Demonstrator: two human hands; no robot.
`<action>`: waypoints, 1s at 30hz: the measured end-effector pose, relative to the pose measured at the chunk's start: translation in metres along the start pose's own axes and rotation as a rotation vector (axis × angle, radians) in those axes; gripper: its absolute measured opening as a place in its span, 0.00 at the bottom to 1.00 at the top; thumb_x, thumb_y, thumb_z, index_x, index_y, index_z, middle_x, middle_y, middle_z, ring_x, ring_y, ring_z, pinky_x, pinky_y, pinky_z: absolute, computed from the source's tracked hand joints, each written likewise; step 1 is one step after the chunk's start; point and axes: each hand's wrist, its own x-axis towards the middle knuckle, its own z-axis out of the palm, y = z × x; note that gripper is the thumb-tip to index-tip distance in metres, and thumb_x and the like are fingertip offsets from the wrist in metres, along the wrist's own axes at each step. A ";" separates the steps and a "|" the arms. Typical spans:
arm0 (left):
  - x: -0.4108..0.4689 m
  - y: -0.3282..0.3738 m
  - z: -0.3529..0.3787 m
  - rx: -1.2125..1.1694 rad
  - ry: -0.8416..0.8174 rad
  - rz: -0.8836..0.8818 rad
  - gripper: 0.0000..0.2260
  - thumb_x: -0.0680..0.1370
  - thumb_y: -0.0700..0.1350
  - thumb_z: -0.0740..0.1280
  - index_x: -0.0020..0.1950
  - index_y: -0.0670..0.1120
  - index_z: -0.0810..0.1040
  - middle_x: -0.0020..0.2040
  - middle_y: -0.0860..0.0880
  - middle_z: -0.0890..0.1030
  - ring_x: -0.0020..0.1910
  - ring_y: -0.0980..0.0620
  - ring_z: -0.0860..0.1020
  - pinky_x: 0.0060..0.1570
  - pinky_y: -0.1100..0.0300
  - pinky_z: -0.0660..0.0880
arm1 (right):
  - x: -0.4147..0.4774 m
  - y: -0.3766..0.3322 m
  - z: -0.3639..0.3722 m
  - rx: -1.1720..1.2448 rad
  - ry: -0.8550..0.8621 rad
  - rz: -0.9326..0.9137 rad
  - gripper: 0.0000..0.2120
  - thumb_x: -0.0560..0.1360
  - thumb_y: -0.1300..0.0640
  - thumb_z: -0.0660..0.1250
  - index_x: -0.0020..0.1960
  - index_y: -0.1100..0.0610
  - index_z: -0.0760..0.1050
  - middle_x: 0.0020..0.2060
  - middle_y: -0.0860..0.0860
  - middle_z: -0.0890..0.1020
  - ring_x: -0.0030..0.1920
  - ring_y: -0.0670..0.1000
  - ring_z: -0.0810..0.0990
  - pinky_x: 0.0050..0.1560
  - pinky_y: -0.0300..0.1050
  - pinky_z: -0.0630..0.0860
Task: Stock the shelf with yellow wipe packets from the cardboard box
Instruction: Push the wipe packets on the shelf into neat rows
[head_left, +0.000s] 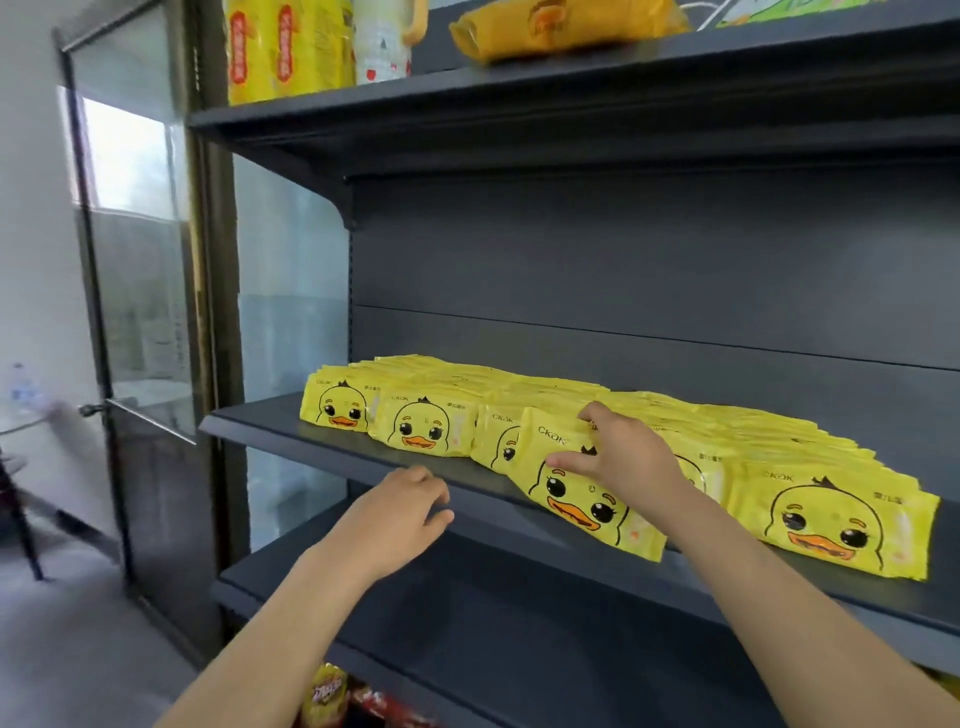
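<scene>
head | right hand (623, 452) pinches glossy flat yellow packet (582, 512) | left hand (395, 514) loose, empty | matte shelf (337, 448)

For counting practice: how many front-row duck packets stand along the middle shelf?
6: leftmost packet, second packet, third packet half hidden behind the tilted fourth packet, held by the right hand; fifth packet mostly behind that wrist; sixth packet far right. Rows behind may hide more.
</scene>
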 end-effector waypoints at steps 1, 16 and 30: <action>0.000 -0.011 -0.004 0.002 0.008 -0.005 0.12 0.80 0.53 0.58 0.60 0.50 0.74 0.58 0.53 0.72 0.59 0.55 0.70 0.60 0.59 0.70 | 0.007 -0.012 0.004 -0.018 -0.002 -0.024 0.34 0.69 0.34 0.65 0.67 0.53 0.66 0.55 0.50 0.80 0.51 0.52 0.78 0.41 0.42 0.72; 0.079 -0.197 -0.017 0.067 0.059 0.191 0.13 0.81 0.52 0.56 0.61 0.49 0.72 0.58 0.53 0.72 0.60 0.55 0.68 0.53 0.62 0.70 | 0.161 -0.151 0.128 -0.193 -0.093 -0.117 0.32 0.67 0.36 0.69 0.61 0.56 0.69 0.50 0.51 0.77 0.53 0.53 0.75 0.48 0.45 0.72; 0.142 -0.200 0.011 0.194 0.212 0.406 0.37 0.78 0.58 0.59 0.77 0.41 0.44 0.78 0.45 0.46 0.77 0.48 0.44 0.72 0.59 0.39 | 0.143 -0.128 0.176 -0.427 0.151 -0.063 0.48 0.48 0.32 0.76 0.58 0.62 0.77 0.52 0.56 0.81 0.52 0.58 0.82 0.48 0.53 0.79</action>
